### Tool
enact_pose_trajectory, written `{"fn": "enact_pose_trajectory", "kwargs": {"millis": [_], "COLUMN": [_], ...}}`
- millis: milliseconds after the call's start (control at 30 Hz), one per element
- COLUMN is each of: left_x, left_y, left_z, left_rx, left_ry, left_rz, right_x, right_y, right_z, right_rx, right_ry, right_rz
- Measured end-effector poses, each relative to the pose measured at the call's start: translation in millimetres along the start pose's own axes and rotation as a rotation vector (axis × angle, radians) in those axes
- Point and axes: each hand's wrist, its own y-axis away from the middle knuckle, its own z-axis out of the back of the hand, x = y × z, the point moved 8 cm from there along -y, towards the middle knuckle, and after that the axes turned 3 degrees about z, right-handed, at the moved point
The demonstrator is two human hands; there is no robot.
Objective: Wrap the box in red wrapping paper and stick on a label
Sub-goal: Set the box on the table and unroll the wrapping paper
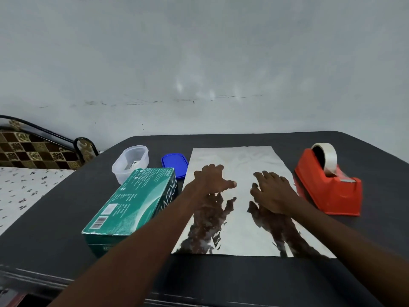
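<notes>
The near edge of the table [66,258] is lying closest to the camera, and both forearms are crossing it toward the work area. The dark tabletop is carrying every item and is leaving bare surface along its near strip and far strip, which gives room for sliding the sheet or the box.

The wrapping paper [239,229] is lying flat at the centre, silver face up; its red side is not showing, presumably face down so that the colour ends up outward once folded. Its near edge is running parallel to the table edge, and its left edge is sitting just beside the box.

The box [130,202], a green carton, is resting on its broad face to the left of the sheet, angled toward it and not yet on it. This placement is judged to be keeping it within short reach for transfer onto the paper.

The tape dispenser [329,187], red with a roll mounted, is standing just right of the sheet, clear of its edge.

The left hand [210,180] and right hand [272,191] are spreading their fingers apart and pressing palm-down on the sheet, gripping nothing; this is judged to be flattening it.

A clear container [130,162] and a blue lid [174,162] are sitting at the far left, the lid touching the sheet's far-left corner. Whether the container is holding the label cannot be determined.
</notes>
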Motion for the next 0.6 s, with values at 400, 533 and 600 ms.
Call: {"fn": "enact_pose_trajectory", "kwargs": {"millis": [400,533,600], "left_x": [7.7,8.8,8.9], "left_y": [0.2,1.2,1.4], "left_z": [-43.5,-42.7,-40.7], "left_rx": [-0.065,-0.063,-0.068], "left_ry": [-0.161,-0.157,-0.158], "left_rz": [-0.008,-0.036,-0.048], "right_x": [-21.3,-23.0,-23.0], "right_y": [-1.6,-0.9,-0.2], "right_z": [-24.0,-28.9,-27.7], "right_rx": [0.016,0.027,0.028], "right_ry": [0.018,0.012,0.014], "right_rz": [-0.052,-0.077,-0.086]}}
